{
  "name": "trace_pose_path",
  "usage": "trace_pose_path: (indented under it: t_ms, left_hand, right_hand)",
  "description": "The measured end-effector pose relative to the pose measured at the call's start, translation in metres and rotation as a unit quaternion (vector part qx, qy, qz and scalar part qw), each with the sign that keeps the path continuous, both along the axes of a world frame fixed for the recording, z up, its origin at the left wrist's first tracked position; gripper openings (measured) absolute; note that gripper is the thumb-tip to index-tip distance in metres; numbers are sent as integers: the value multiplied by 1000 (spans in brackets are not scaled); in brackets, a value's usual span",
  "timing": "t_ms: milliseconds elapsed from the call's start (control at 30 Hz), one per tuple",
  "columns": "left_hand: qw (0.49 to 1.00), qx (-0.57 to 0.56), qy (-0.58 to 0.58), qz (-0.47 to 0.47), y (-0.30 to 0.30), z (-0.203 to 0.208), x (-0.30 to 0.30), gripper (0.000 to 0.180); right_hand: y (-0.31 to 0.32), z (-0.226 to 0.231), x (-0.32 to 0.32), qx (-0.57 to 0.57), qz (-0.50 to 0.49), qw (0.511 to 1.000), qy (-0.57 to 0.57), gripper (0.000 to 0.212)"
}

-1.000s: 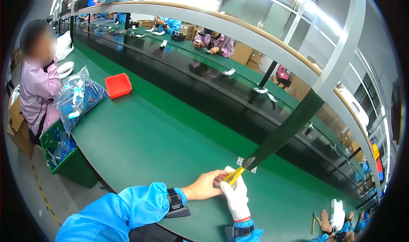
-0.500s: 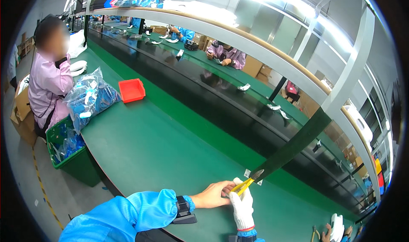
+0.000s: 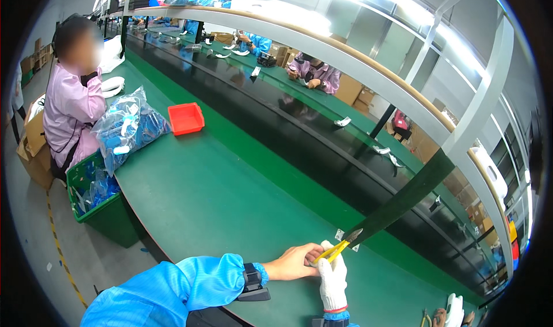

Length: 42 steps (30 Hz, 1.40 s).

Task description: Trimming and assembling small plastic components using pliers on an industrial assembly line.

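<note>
- I look down on a workshop with a smooth, matte green bench (image 3: 230, 200), its edge curved by the lens, and a glossy black strip (image 3: 288, 102) running behind it.
- Over it I see a grey metal frame with a wood-edged shelf (image 3: 322, 35); a dark green post (image 3: 406, 196) slants down to the bench.
- The yellow-handled pliers (image 3: 335, 252) are at the foot of that post, raised in the hands, slim handles apart and metal jaws pointing up and right.
- The right hand (image 3: 333, 278) wears a white knit glove with a red cuff edge; its grip is closed round the pliers' handles.
- The left hand (image 3: 299, 262) is bare, below a shiny blue sleeve (image 3: 213, 278); its fingers bend at the handle ends, and I cannot tell whether that grip pinches them.
- Far left on the bench, I see a crinkled clear bag (image 3: 135, 128) of blue pieces beside a red plastic tray (image 3: 185, 118) with sloped walls.
- A green plastic bin (image 3: 109, 212) stands below, near a person in pink (image 3: 72, 105).
- Any lettering is too small for me to read.
</note>
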<state>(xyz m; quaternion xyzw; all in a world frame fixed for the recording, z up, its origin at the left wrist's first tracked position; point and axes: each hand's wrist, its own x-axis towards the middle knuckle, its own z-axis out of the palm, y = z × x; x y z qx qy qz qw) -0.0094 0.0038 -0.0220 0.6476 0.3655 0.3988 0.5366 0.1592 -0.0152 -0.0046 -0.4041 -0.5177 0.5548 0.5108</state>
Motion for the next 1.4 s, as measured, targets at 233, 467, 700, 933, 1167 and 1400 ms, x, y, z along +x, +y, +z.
trace_pose_path:
  t_ms: [233, 467, 700, 933, 1167, 1400]
  left_hand:
    - [1000, 3, -1, 0, 0, -4, 0, 67]
    - [1000, 2, 9, -3, 0, 1, 0, 68]
    - [1000, 7, 7, -5, 0, 0, -1, 67]
    - [1000, 7, 6, -5, 1, -2, 0, 67]
    - [1000, 4, 8, 0, 0, 0, -1, 68]
    - [1000, -2, 5, 1, 0, 1, -1, 68]
  right_hand:
    - [1, -2, 2, 15, -6, 999, -48, 66]
    - [2, -4, 2, 15, -4, 999, -34, 66]
    - [3, -6, 2, 14, -7, 999, -35, 65]
    - [3, -6, 4, -5, -2, 1000, -22, 64]
    - [3, -5, 3, 6, -1, 1000, -21, 63]
    - [3, -5, 3, 5, -4, 999, -38, 63]
